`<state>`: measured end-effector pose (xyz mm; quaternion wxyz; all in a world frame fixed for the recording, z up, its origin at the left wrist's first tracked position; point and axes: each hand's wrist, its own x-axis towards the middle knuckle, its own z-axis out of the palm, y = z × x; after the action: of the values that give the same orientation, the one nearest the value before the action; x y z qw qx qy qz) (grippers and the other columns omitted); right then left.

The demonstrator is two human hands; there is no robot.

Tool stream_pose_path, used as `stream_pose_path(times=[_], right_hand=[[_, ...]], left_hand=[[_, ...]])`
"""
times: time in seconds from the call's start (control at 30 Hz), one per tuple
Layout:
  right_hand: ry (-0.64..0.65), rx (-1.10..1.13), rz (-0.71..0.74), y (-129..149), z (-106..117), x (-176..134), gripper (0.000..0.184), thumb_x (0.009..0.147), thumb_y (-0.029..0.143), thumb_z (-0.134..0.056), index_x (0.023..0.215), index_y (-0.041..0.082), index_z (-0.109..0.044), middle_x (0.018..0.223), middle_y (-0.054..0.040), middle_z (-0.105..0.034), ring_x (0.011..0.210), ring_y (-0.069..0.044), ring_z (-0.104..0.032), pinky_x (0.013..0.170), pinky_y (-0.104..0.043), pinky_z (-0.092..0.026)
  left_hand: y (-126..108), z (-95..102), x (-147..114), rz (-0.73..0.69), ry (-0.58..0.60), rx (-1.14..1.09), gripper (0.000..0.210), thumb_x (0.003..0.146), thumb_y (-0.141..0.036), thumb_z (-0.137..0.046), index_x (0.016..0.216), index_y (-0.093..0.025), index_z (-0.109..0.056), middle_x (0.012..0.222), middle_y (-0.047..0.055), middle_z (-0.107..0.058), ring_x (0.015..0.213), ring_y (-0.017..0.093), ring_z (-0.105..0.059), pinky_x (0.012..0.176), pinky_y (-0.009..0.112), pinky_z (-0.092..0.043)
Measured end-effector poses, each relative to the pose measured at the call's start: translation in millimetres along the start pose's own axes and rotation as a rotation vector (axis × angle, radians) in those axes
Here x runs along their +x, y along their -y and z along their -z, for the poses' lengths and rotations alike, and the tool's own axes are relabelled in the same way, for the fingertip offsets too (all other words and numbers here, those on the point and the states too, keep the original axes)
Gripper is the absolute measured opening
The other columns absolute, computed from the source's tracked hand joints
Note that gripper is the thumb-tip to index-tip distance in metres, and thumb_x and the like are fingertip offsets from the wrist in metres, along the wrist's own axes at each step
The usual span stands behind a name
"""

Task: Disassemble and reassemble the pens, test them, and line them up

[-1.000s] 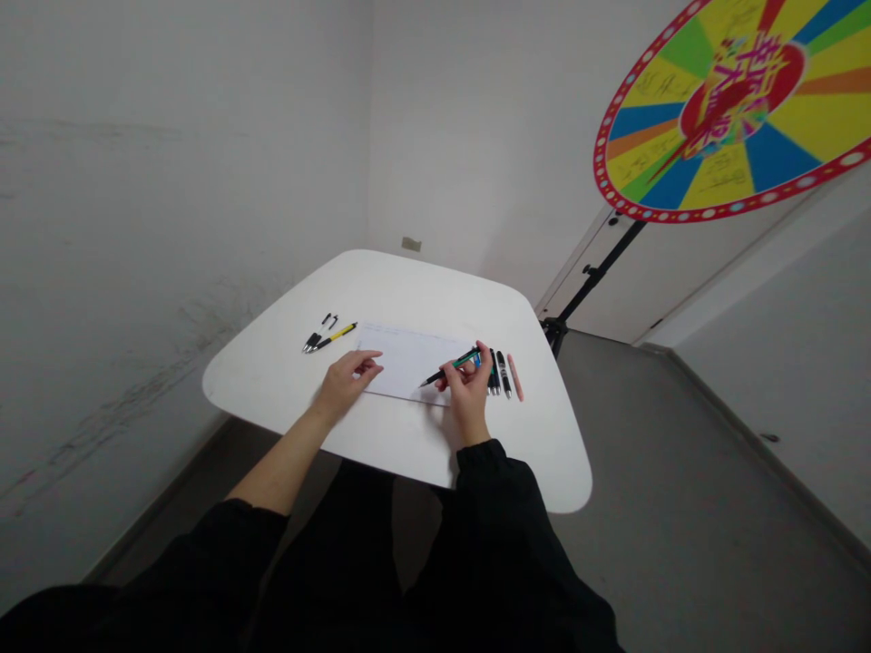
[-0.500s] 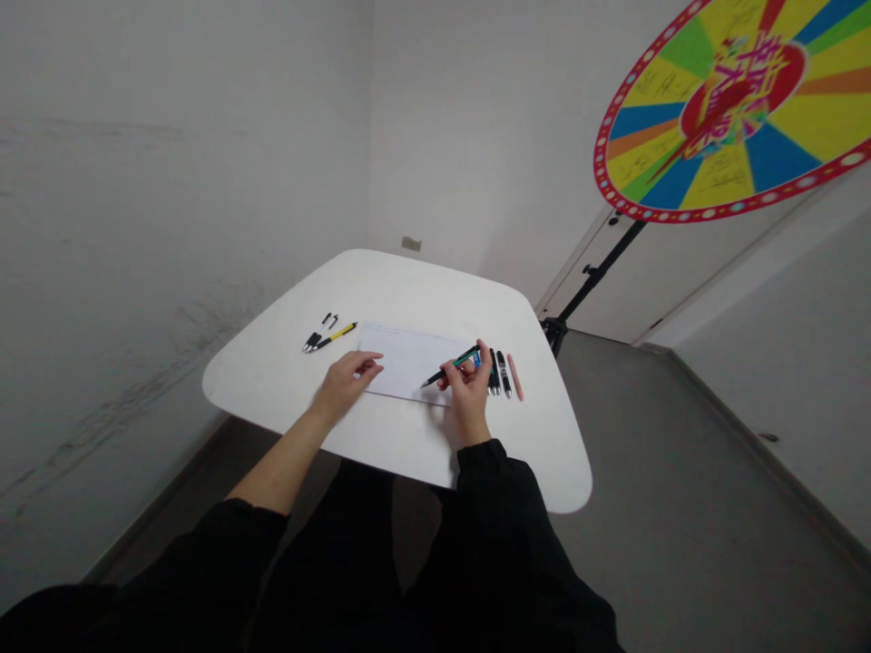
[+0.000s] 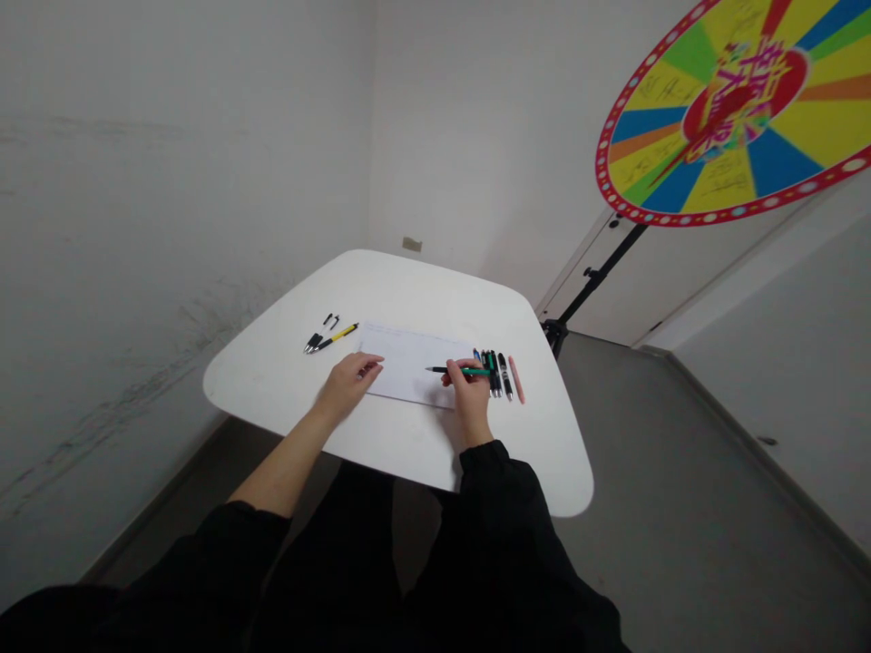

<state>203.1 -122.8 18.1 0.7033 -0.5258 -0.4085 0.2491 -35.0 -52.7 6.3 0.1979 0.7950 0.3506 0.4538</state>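
Note:
A sheet of white paper [image 3: 401, 358], with faint lines of writing along its far edge, lies on the white table [image 3: 408, 277]. My left hand [image 3: 347, 381] rests at its near left edge, fingers loosely bent and apart from the thumb, holding nothing. Over the right part of the sheet, my right hand [image 3: 469, 392] grips a green and black pen [image 3: 469, 370]. The pen lies nearly level, its tip pointing left; whether the tip touches the paper I cannot tell.
Several pens [image 3: 496, 374] lie in a row right of my right hand, ending with a pink one [image 3: 517, 379]. A yellow and black pen [image 3: 337, 336] and small black pen parts [image 3: 314, 342] lie at left. Beyond the table stands a colourful prize wheel [image 3: 741, 113].
The pen in my right hand has tipped from a slant to nearly level, and my raised finger has come down. My left hand has hardly moved.

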Motion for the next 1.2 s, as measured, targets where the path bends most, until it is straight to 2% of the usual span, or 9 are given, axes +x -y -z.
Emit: stream_pose_path(times=[0.13, 0.2, 0.3, 0.47, 0.57, 0.63, 0.73, 0.97, 1.2], right_hand=[[-0.061, 0.019, -0.027, -4.0, -1.9, 5.2, 0.030, 0.085, 0.044, -0.069, 0.079, 0.025, -0.047, 0.066, 0.0072, -0.055, 0.061, -0.016, -0.066, 0.066, -0.032, -0.054], [-0.046, 0.060, -0.063, -4.2, -4.5, 11.7, 0.026, 0.085, 0.044, -0.066, 0.080, 0.025, -0.049, 0.070, 0.0056, -0.058, 0.064, -0.017, -0.069, 0.065, -0.032, -0.056], [0.034, 0.088, -0.118, -2.3, -9.9, 26.1, 0.023, 0.085, 0.045, -0.060, 0.084, 0.022, -0.061, 0.082, -0.0017, -0.069, 0.077, -0.020, -0.074, 0.068, -0.032, -0.059], [0.214, 0.092, -0.230, -0.2, -25.9, 54.0, 0.042, 0.086, 0.055, -0.053, 0.097, 0.019, -0.072, 0.091, -0.0082, -0.077, 0.089, -0.022, -0.075, 0.071, -0.032, -0.060], [0.260, 0.051, -0.262, -5.3, -39.4, 71.0, 0.041, 0.080, 0.056, -0.063, 0.091, 0.018, -0.072, 0.084, -0.0071, -0.075, 0.081, -0.020, -0.073, 0.070, -0.031, -0.060], [0.269, 0.001, -0.252, -11.5, -48.6, 82.4, 0.030, 0.075, 0.047, -0.070, 0.084, 0.018, -0.069, 0.072, -0.0028, -0.071, 0.069, -0.017, -0.069, 0.066, -0.029, -0.059], [0.285, -0.074, -0.258, -21.7, -61.6, 98.2, 0.020, 0.073, 0.038, -0.069, 0.076, 0.019, -0.066, 0.059, 0.0012, -0.064, 0.055, -0.015, -0.062, 0.056, -0.027, -0.055], [0.334, -0.190, -0.292, -42.7, -84.1, 117.6, 0.013, 0.075, 0.030, -0.062, 0.066, 0.020, -0.062, 0.057, -0.0039, -0.069, 0.052, -0.017, -0.065, 0.052, -0.028, -0.054], [0.263, -0.321, -0.216, -60.9, -85.4, 118.5, 0.016, 0.079, 0.031, -0.058, 0.065, 0.022, -0.059, 0.054, -0.0017, -0.068, 0.052, -0.017, -0.067, 0.055, -0.026, -0.053]], left_hand=[[0.1, -1.2, 1.4, -0.027, 0.025, 0.087, 0.019, 0.099, -0.029, -0.057, 0.104, -0.020, -0.073, 0.095, 0.006, -0.074, 0.091, 0.022, -0.066, 0.088, 0.039, -0.055], [1.5, -3.2, 1.3, -0.040, 0.035, 0.119, 0.020, 0.098, -0.027, -0.057, 0.107, -0.020, -0.073, 0.099, 0.007, -0.075, 0.093, 0.023, -0.065, 0.091, 0.041, -0.054], [5.0, -7.6, 0.3, -0.071, 0.052, 0.171, 0.021, 0.098, -0.024, -0.057, 0.111, -0.020, -0.073, 0.108, 0.008, -0.076, 0.102, 0.026, -0.065, 0.099, 0.046, -0.051], [11.4, -15.1, -2.4, -0.122, 0.098, 0.270, 0.033, 0.094, -0.021, -0.062, 0.126, -0.022, -0.070, 0.123, 0.010, -0.073, 0.116, 0.030, -0.062, 0.106, 0.051, -0.049], [13.1, -18.9, -3.9, -0.126, 0.124, 0.315, 0.040, 0.092, -0.017, -0.062, 0.132, -0.021, -0.068, 0.130, 0.012, -0.071, 0.119, 0.031, -0.061, 0.108, 0.053, -0.049], [12.9, -20.9, -4.5, -0.116, 0.142, 0.335, 0.042, 0.092, -0.016, -0.063, 0.133, -0.019, -0.067, 0.131, 0.013, -0.071, 0.118, 0.031, -0.060, 0.107, 0.052, -0.050], [11.2, -22.5, -5.0, -0.107, 0.168, 0.360, 0.039, 0.093, -0.016, -0.062, 0.131, -0.018, -0.069, 0.132, 0.013, -0.071, 0.119, 0.031, -0.060, 0.107, 0.051, -0.051], [10.5, -23.7, -5.8, -0.119, 0.185, 0.396, 0.033, 0.093, -0.016, -0.061, 0.124, -0.019, -0.072, 0.133, 0.013, -0.071, 0.124, 0.031, -0.060, 0.109, 0.051, -0.051], [-5.8, -22.4, -6.2, -0.027, 0.248, 0.531, 0.040, 0.094, -0.018, -0.059, 0.133, -0.019, -0.068, 0.145, 0.011, -0.065, 0.134, 0.032, -0.056, 0.109, 0.050, -0.051]])
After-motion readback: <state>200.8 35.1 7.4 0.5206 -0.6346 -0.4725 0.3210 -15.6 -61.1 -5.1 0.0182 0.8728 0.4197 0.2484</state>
